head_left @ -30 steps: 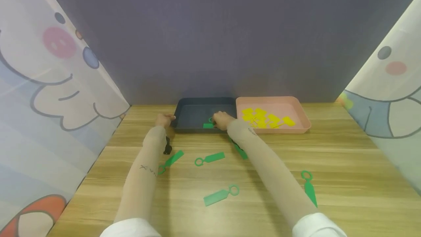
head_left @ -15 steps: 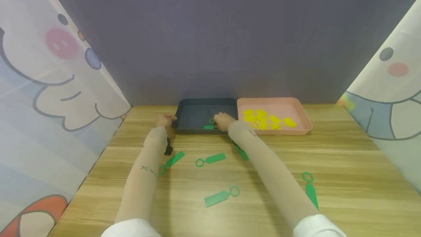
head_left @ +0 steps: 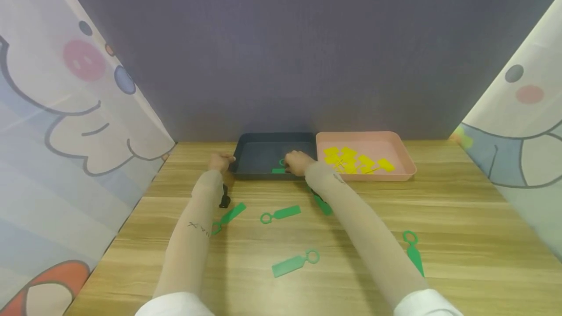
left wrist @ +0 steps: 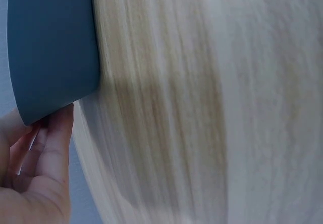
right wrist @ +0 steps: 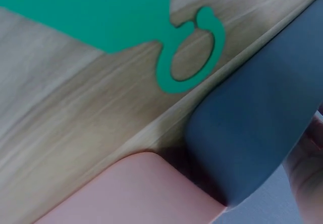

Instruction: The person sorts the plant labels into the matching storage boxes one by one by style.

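My left hand pinches the left rim of a dark blue tray; in the left wrist view the thumb and fingers meet at its wall. My right hand reaches down into the same tray at its front right part, fingers bent. Beside it, inside the tray, a green tag and a green ring show partly. The right fingertips are hidden, so whether they grip a tag cannot be seen. Under the right forearm lies another green tag, large in the right wrist view.
A pink tray with several yellow tags adjoins the dark one. Several ring-ended green tags lie on the wooden table, among them a middle tag, a front tag and a right tag. A grey wall stands behind.
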Action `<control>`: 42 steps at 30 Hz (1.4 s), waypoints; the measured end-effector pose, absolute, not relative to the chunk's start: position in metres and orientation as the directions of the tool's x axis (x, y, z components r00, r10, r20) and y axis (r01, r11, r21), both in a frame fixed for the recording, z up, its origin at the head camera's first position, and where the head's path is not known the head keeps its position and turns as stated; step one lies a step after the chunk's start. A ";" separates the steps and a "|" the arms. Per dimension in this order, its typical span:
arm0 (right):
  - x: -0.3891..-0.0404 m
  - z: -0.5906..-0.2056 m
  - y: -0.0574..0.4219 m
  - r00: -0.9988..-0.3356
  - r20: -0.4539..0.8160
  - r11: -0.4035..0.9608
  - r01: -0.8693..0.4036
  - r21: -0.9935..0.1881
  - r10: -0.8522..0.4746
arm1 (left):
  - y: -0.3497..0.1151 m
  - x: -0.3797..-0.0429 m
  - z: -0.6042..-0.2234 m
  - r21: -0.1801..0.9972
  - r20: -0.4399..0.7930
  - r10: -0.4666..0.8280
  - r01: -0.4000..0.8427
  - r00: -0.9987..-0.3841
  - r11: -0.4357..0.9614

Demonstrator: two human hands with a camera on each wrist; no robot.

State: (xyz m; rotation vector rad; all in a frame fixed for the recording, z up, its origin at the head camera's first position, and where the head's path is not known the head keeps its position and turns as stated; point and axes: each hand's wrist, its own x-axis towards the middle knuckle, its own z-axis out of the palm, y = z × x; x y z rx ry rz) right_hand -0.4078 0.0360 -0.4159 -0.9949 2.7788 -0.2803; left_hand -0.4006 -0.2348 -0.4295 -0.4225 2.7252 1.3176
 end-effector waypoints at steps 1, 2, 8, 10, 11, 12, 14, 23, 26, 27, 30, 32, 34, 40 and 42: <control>-0.409 -0.416 0.036 -0.759 -0.104 0.757 -0.609 -0.235 -0.643 | -0.235 -0.401 -0.430 0.755 -0.196 -0.210 -0.284 -0.958 0.591; -0.409 -0.417 0.037 -0.758 -0.108 0.757 -0.610 -0.232 -0.644 | -0.234 -0.401 -0.430 0.751 -0.197 -0.212 -0.286 -0.957 0.595; -0.404 -0.413 0.044 -0.772 -0.131 0.776 -0.586 -0.233 -0.622 | -0.232 -0.401 -0.430 0.755 -0.187 -0.215 -0.280 -0.959 0.592; -0.401 -0.410 0.047 -0.768 -0.122 0.771 -0.596 -0.225 -0.629 | -0.232 -0.401 -0.430 0.760 -0.180 -0.214 -0.274 -0.960 0.590; -0.400 -0.408 0.049 -0.765 -0.121 0.769 -0.602 -0.217 -0.633 | -0.232 -0.401 -0.431 0.760 -0.178 -0.214 -0.272 -0.960 0.590; -0.398 -0.406 0.050 -0.761 -0.120 0.765 -0.607 -0.213 -0.638 | -0.232 -0.400 -0.431 0.760 -0.177 -0.216 -0.273 -0.960 0.590; -0.396 -0.402 0.053 -0.754 -0.116 0.758 -0.617 -0.210 -0.646 | -0.232 -0.400 -0.431 0.761 -0.183 -0.216 -0.277 -0.959 0.586; -0.386 -0.388 0.064 -0.733 -0.079 0.730 -0.651 -0.211 -0.676 | -0.234 -0.402 -0.429 0.778 -0.198 -0.222 -0.291 -0.955 0.557; -0.381 -0.384 0.070 -0.726 -0.051 0.721 -0.668 -0.184 -0.686 | -0.234 -0.401 -0.429 0.776 -0.194 -0.221 -0.288 -0.956 0.561; -0.378 -0.382 0.072 -0.722 -0.038 0.717 -0.677 -0.168 -0.691 | -0.234 -0.401 -0.430 0.779 -0.198 -0.223 -0.291 -0.955 0.555; -0.371 -0.376 0.081 -0.714 -0.019 0.707 -0.690 -0.154 -0.700 | -0.233 -0.401 -0.431 0.778 -0.207 -0.223 -0.299 -0.953 0.553; -0.366 -0.372 0.087 -0.714 -0.020 0.709 -0.690 -0.147 -0.699 | -0.233 -0.401 -0.431 0.778 -0.215 -0.220 -0.303 -0.951 0.550; -0.360 -0.367 0.094 -0.709 -0.012 0.703 -0.697 -0.138 -0.705 | -0.232 -0.401 -0.431 0.777 -0.213 -0.218 -0.300 -0.953 0.553; -0.346 -0.359 0.112 -0.638 0.105 0.636 -0.770 -0.057 -0.763 | -0.234 -0.404 -0.430 0.768 -0.183 -0.218 -0.277 -0.959 0.577; -0.341 -0.357 0.119 -0.601 0.147 0.604 -0.796 -0.030 -0.785 | -0.234 -0.405 -0.430 0.768 -0.182 -0.221 -0.279 -0.958 0.577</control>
